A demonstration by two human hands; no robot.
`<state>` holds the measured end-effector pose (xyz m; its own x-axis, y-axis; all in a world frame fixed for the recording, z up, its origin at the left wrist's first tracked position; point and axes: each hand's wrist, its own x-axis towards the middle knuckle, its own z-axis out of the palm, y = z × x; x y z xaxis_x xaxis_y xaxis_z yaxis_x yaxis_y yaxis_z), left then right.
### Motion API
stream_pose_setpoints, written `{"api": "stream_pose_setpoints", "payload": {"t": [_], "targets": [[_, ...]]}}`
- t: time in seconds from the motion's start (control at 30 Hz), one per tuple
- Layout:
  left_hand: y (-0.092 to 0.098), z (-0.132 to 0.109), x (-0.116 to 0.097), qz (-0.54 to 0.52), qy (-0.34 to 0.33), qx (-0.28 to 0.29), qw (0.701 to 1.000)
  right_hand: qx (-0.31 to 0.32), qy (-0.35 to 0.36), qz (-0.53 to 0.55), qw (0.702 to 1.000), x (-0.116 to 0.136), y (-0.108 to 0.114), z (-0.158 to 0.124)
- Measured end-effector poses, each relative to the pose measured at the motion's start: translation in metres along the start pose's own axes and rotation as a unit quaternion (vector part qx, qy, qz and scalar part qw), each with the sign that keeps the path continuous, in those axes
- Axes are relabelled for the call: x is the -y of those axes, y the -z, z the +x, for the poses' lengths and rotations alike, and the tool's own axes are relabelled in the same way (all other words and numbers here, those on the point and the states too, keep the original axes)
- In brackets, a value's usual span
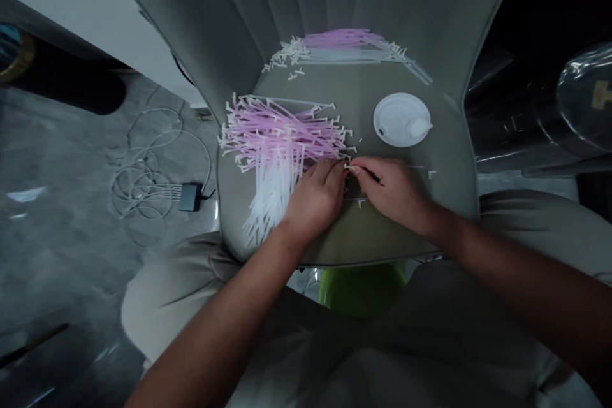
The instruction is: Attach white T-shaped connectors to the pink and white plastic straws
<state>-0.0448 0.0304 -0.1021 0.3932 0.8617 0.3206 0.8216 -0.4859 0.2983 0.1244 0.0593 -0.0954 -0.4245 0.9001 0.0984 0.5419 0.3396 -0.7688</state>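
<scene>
Over the front of a grey padded chair seat, my left hand (318, 194) and my right hand (392, 191) meet with fingertips pinched together. Between them shows a small white plastic connector (347, 166), mostly covered by the fingers. Touching or close beside my left hand lies a heap of pink plastic sticks (277, 127) with white end pieces. A bundle of white plastic sticks (272, 194) crosses the heap toward the front edge. Small white end pieces lie near my right hand, one L-shaped piece (431, 174) to its right and another piece (361, 203) below.
A white round lid (394, 111) holds a small pointed white item (418, 129). Loose white connectors (291, 51) and more pink sticks (339, 37) lie by the backrest. On the floor sit coiled cables (148, 172) with a dark box (190, 196). Something green (361, 290) is under the seat.
</scene>
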Motion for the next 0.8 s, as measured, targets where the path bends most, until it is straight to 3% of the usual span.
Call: {"api": "stream_pose_setpoints", "payload": {"t": [0.13, 0.53, 0.8], "targets": [[-0.0037, -0.0006, -0.0008, 0.036, -0.01, -0.013, 0.999, 0.008, 0.003, 0.007, 1.0, -0.001, 0.0004, 0.0012], [-0.0007, 0.0012, -0.0064, 0.025, 0.038, 0.042, 0.998, 0.031, -0.006, -0.015, 0.999, 0.0013, 0.0006, 0.0014], [-0.0036, 0.0001, -0.0066, 0.045, 0.037, 0.035, 0.998, 0.034, 0.002, -0.025, 0.999, 0.002, 0.0011, 0.0015]]}}
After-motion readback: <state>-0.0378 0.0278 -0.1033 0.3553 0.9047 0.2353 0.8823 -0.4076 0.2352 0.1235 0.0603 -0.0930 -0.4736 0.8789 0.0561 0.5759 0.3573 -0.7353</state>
